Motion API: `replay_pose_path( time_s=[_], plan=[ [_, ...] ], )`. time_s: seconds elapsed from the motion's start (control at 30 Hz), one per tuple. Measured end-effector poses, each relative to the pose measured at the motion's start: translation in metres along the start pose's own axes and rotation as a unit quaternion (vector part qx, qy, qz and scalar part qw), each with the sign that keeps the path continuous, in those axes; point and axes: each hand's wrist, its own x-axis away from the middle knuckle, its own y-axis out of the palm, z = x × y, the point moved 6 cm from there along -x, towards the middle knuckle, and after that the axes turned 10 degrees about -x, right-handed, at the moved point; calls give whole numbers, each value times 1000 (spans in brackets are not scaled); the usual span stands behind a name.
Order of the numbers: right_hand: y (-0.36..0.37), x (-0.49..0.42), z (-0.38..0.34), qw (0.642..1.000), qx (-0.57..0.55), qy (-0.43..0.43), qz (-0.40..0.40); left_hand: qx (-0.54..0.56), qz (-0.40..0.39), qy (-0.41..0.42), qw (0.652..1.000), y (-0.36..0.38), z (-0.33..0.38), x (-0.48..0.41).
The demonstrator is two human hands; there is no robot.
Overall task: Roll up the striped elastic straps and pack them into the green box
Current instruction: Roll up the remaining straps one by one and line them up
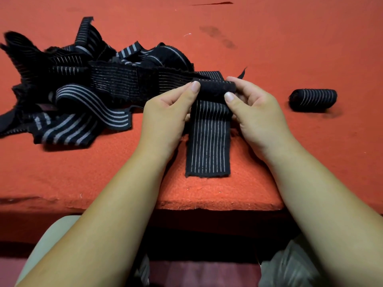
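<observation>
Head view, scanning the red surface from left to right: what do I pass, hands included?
Pile of loose straps → left hand → half-rolled strap, pinched by both hands → right hand → finished roll, lying apart.

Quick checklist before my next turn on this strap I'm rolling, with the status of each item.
1. Left hand pinches the rolled end of the strap: ok.
2. Right hand pinches the other side of it: ok.
3. Strap's loose tail lies flat and straight toward you: ok.
4. Rolled end free of the pile behind it: cannot tell.
5. Finished roll lies apart on the right: ok.
6. Green box within reach: cannot tell, not in view.
</observation>
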Motion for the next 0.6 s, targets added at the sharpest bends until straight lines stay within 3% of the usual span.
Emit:
replay_pose_path(
  time_s=[0.6],
  plan=[
    [10,3,2,998,10,4,-62,-10,-20,54,998,-6,-5,-8]
  ],
)
